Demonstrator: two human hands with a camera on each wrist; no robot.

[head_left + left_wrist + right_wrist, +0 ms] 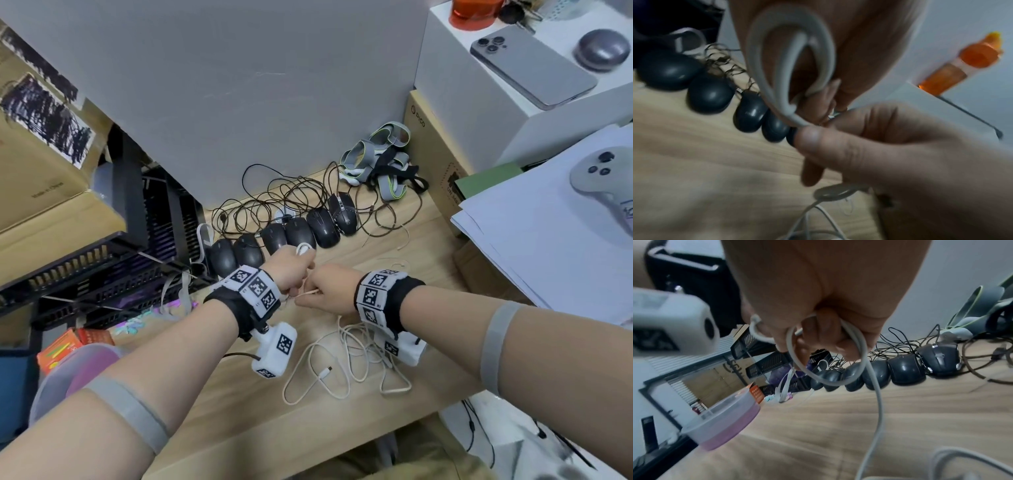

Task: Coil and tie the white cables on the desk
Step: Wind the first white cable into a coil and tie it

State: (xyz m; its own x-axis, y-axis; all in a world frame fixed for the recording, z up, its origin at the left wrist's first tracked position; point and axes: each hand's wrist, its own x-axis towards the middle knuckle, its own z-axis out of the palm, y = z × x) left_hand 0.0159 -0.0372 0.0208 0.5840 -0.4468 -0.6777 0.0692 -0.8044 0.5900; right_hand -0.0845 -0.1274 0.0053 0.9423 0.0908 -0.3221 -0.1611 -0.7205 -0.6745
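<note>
Both hands meet above the middle of the wooden desk (239, 404). My left hand (297, 272) grips a small coil of white cable (302, 248), which in the left wrist view shows as two or three loops (764, 68) against the palm. My right hand (317, 292) pinches the same cable just beside it, thumb (812, 135) pressed at the base of the loops. In the right wrist view a loop (830, 381) hangs from the curled fingers (840, 347) of my right hand, and a strand (878, 405) drops to the desk. More white cables (342, 363) lie loose under my right wrist.
Several black mice (284, 236) sit in a row behind the hands, with tangled dark cords (274, 195) and grey straps (376, 161). Black trays (102, 270) and cardboard stand left, a pink-lidded tub (725, 420) at front left. Papers (534, 240), boxes and a phone (531, 65) crowd the right.
</note>
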